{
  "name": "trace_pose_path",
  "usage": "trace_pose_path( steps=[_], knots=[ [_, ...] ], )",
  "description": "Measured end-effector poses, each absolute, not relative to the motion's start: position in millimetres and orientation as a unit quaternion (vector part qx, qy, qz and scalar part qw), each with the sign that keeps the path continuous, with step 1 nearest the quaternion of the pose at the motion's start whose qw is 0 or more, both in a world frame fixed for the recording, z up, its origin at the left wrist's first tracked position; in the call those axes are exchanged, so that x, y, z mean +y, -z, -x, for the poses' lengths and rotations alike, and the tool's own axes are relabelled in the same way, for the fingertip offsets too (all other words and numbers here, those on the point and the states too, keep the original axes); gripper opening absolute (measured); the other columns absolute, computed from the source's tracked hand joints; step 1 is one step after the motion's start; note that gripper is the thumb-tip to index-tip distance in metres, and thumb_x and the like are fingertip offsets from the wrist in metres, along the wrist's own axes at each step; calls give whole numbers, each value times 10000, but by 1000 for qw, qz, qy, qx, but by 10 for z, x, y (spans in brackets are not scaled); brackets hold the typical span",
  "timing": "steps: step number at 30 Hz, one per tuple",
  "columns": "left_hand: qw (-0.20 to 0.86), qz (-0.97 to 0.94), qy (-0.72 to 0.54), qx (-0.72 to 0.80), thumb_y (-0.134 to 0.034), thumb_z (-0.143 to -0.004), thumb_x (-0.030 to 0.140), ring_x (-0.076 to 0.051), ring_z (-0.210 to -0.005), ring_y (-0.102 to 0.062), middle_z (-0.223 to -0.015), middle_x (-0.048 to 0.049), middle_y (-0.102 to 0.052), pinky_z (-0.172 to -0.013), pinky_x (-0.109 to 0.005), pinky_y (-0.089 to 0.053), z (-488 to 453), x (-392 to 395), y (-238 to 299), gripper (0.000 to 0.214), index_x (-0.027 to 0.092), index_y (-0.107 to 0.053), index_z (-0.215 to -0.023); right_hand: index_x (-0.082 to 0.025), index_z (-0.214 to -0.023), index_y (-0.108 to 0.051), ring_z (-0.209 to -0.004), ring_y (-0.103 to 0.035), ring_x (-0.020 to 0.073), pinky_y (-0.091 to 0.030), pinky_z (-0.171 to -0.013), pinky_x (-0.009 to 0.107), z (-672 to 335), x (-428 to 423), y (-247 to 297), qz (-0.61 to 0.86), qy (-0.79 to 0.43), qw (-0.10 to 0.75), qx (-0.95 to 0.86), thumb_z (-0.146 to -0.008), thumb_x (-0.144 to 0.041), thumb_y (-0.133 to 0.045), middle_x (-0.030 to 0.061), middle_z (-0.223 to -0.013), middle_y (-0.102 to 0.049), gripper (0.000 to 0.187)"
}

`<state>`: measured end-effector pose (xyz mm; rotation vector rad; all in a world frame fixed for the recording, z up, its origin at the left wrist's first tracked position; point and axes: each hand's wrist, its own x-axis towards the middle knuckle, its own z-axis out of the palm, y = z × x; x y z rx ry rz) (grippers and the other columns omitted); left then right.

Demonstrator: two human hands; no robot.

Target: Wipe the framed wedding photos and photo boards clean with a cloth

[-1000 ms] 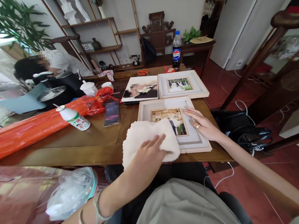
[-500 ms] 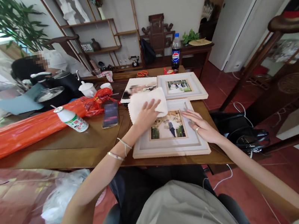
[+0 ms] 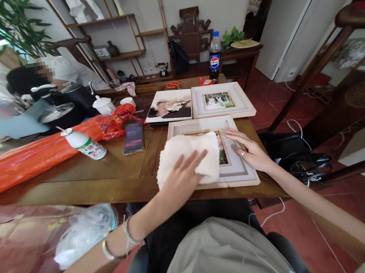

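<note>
A pale wooden picture frame (image 3: 236,171) lies flat at the near edge of the wooden table (image 3: 111,166). My left hand (image 3: 180,178) presses flat on a white fluffy cloth (image 3: 187,156) that covers most of the photo in the frame. My right hand (image 3: 249,151), a ring on one finger, rests with fingers spread on the frame's right side. Behind it lie a second framed photo (image 3: 221,100) and an unframed print (image 3: 171,106).
A phone (image 3: 133,137), a white bottle (image 3: 83,143) and a long orange plastic bag (image 3: 27,161) lie to the left. A cola bottle (image 3: 214,60) and scissors (image 3: 172,85) stand at the far edge. Another person (image 3: 37,74) sits at far left behind pots. A black bag (image 3: 297,160) sits on the floor.
My left hand has drawn the cloth from the frame's top edge back down over the photo towards me. My right hand stays on the frame's right side.
</note>
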<state>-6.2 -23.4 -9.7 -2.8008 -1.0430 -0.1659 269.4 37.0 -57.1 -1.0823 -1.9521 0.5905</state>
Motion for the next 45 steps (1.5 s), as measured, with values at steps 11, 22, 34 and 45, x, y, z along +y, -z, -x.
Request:
trace_pose_path(
  steps=[11,22,34,45],
  knots=[
    [124,889,22,-440,-473,-901,85,-370,-1393,-312,-1540,-98,-304,-1070,-605,-333,-113,648,95,332,194,-688,-1130,-309,-1297,-565,-1376,-392,224,-267,-1169,514,-2695,374,600,433,-235,409,-768,-906,-222,-484,41,-1414,-519,409],
    [93,933,25,-347,-596,-878,243,-379,-1382,-332,-1555,-63,-280,-1059,-589,-383,-132,-840,52,180,252,-710,-1017,-328,-1336,-529,-1397,-353,237,-241,-1179,524,-2708,377,607,439,-231,387,-778,-902,-203,-469,21,-1441,-487,456],
    [124,886,25,-447,-492,-915,155,-368,-1435,-201,-1568,-148,-208,-1082,-646,-285,-499,892,94,322,154,-621,-1210,-314,-1356,-507,-1402,-344,249,-253,-1163,544,-2753,423,667,419,-219,385,-793,-906,-203,-442,56,-1453,-466,468],
    [110,952,-15,-286,-478,-916,186,-342,-1262,-497,-1401,-186,-491,-981,-441,-441,-590,-263,-34,264,155,-718,-1023,-312,-1360,-503,-1393,-360,252,-255,-1173,521,-2724,405,701,436,-222,397,-777,-885,-189,-450,43,-1446,-472,493]
  ],
)
